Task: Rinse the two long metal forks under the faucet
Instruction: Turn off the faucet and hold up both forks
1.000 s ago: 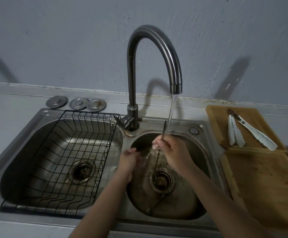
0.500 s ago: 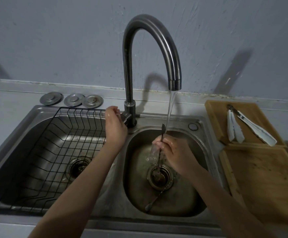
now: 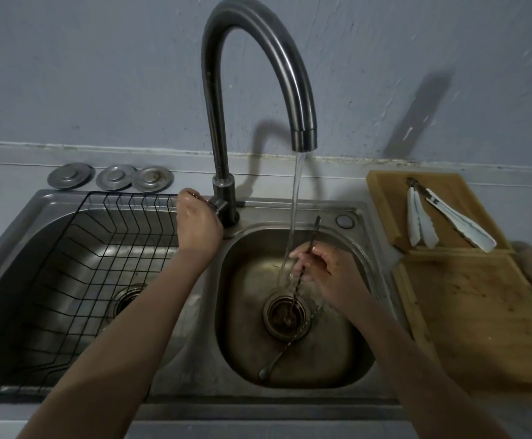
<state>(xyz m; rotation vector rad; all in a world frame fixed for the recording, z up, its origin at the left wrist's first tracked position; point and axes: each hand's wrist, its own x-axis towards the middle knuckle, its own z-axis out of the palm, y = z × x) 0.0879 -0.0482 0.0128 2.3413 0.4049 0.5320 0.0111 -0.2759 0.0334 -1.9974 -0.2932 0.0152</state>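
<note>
A tall curved faucet runs a thin stream of water into the right sink basin. My right hand is shut on a long twisted metal fork, held nearly upright beside the stream, its lower end over the drain. A second long metal utensil lies slanted on the basin floor below the drain. My left hand rests at the faucet's lever by the faucet base, fingers curled against it.
The left basin holds a black wire rack. Three metal drain covers lie on the counter behind it. To the right are two wooden cutting boards, the far one carrying white-tipped tongs.
My left hand left the right basin and moved up to the faucet lever. My right hand keeps the fork by the stream. The view has come closer.
</note>
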